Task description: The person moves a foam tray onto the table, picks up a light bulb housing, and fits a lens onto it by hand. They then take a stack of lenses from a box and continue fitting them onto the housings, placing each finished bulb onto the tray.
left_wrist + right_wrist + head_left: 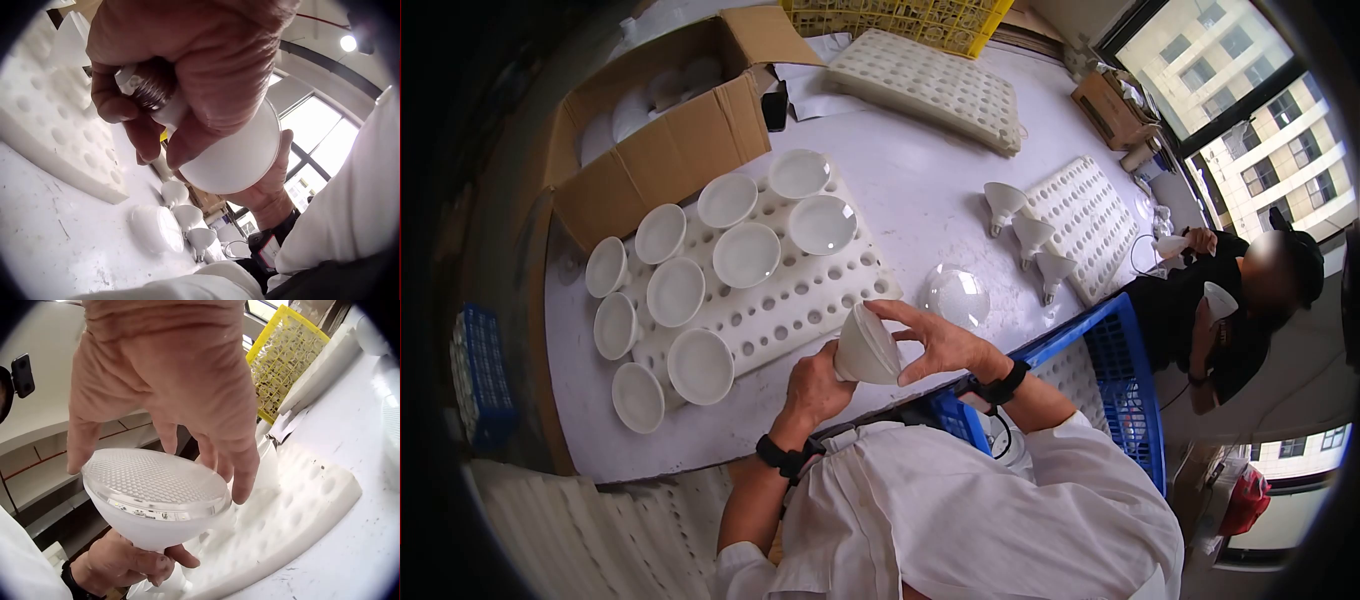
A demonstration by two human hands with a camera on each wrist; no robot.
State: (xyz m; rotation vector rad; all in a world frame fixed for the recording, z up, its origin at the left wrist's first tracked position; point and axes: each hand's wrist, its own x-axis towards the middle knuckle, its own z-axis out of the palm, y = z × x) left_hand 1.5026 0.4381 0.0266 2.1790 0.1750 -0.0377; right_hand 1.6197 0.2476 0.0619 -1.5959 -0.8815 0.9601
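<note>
My left hand (815, 388) grips a white reflector bulb (863, 348) by its narrow neck, near the metal screw base (152, 87). The bulb is tilted, its wide end towards my right hand (945, 345). A clear, dimpled lens cover (156, 478) sits at the bulb's wide mouth. My right thumb and fingers span this cover and hold it at opposite sides of the rim. To the left, several white bulb housings (700, 366) stand mouth up in a white foam tray (800, 310). Beyond my right hand lie clear round lens covers (957, 297).
An open cardboard box (670, 130) stands at the back left. Several finished-looking bulbs (1033, 237) lie beside another foam tray (1085, 215). More foam (930, 85) and a yellow crate (900, 20) are behind. A blue crate (1135, 350) adjoins the table's right; another person (1240, 300) sits beyond.
</note>
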